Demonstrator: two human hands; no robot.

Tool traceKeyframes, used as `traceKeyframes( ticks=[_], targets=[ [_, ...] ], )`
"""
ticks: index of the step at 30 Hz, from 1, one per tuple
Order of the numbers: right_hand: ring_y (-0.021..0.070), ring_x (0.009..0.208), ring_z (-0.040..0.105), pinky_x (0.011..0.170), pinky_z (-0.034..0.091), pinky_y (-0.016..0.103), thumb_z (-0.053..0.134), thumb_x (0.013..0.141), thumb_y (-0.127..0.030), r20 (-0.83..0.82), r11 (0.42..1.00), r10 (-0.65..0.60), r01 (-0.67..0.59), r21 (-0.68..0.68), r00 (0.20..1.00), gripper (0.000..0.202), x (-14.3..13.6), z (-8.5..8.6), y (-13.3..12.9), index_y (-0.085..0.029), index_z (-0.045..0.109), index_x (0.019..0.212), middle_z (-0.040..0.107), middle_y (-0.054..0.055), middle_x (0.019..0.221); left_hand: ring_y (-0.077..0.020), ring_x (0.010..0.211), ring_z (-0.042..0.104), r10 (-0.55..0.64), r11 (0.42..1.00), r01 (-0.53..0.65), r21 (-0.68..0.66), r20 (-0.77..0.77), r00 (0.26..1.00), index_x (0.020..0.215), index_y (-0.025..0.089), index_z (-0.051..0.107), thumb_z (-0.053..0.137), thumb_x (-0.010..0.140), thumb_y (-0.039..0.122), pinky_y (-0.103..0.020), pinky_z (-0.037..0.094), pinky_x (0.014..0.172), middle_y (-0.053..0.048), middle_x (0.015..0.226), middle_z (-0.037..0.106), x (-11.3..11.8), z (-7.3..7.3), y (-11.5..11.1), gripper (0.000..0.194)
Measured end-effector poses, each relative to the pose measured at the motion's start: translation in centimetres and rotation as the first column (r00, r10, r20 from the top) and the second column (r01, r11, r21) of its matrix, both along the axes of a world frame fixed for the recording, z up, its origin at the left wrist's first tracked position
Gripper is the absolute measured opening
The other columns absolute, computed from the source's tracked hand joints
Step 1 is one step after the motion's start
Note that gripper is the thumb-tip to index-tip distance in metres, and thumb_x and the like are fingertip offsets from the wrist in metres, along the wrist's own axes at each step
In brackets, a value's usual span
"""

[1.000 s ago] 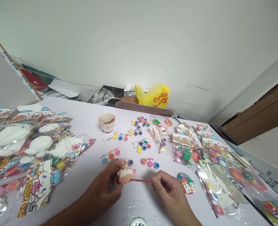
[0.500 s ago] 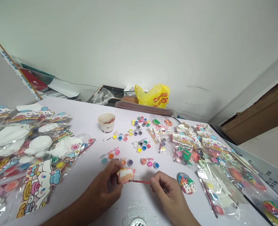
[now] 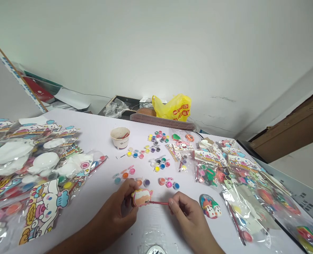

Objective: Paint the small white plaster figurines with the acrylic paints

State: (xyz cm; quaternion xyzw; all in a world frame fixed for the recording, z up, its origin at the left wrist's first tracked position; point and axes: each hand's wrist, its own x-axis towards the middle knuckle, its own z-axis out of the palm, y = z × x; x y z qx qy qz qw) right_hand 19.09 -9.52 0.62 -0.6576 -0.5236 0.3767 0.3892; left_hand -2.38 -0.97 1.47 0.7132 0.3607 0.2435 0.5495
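Note:
Between the thumb and fingers of my left hand point(image 3: 116, 208) is a small painted figurine point(image 3: 142, 197), white with orange-brown patches and a pink and yellow edge. My right hand point(image 3: 187, 215) pinches a thin red paintbrush point(image 3: 159, 203), whose tip touches the lower right of the figurine. Just beyond my hands lie open paint pots in strips: an orange and purple pair point(image 3: 146, 182) behind the left hand, and a pink and blue strip point(image 3: 169, 183) behind the brush. A finished-looking painted round piece point(image 3: 210, 206) lies to the right of my right hand.
A paper cup point(image 3: 120, 138) with a red stick in it stands further back. More paint pots point(image 3: 160, 164) sit mid-table. Packaged kits point(image 3: 43, 204) crowd the left, and other bagged kits point(image 3: 241, 180) the right. A yellow plastic bag point(image 3: 172, 107) is behind the table.
The brush tip has shifted very slightly at the figurine's lower right edge. Both hands keep nearly the same place and the same hold.

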Motion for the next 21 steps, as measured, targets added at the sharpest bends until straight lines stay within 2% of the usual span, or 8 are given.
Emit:
traceKeyframes(
  ticks=[8,15,21],
  targets=[
    [0.0138,0.062,0.033,0.057,0.028,0.025,0.044,0.093,-0.055,-0.037,1.000,-0.008,0.008,0.008,0.999,0.044,-0.01,-0.04,-0.08,-0.019,0.043,0.068,0.035,-0.003,0.064,-0.0149,0.072,0.041,-0.035,0.999,0.035,0.017,0.002,0.999,0.098,0.023,0.046,0.051,0.085,0.021,-0.024,0.039,0.067,0.002,0.081,0.044,-0.09,0.06,0.11,0.014],
    [0.0140,0.062,0.034,0.058,0.028,0.025,0.046,0.094,-0.054,-0.045,1.000,-0.002,0.002,0.020,0.999,0.043,-0.16,-0.36,-0.02,-0.018,0.045,0.069,0.036,-0.003,0.065,-0.0156,0.072,0.041,0.027,1.000,-0.027,0.009,0.005,1.000,0.098,0.023,0.048,0.053,0.083,0.025,-0.025,0.039,0.069,0.002,0.078,0.044,0.04,-0.20,-0.13,0.016],
    [0.0137,0.062,0.035,0.057,0.029,0.025,0.046,0.094,-0.053,-0.030,0.999,-0.014,0.015,0.039,0.999,0.042,-0.16,-0.70,0.15,-0.018,0.047,0.070,0.038,-0.003,0.064,-0.0151,0.071,0.041,0.029,1.000,-0.029,-0.002,0.019,0.999,0.100,0.023,0.048,0.053,0.083,0.023,-0.025,0.040,0.068,0.002,0.078,0.044,0.04,-0.20,-0.17,0.018]
  ],
)
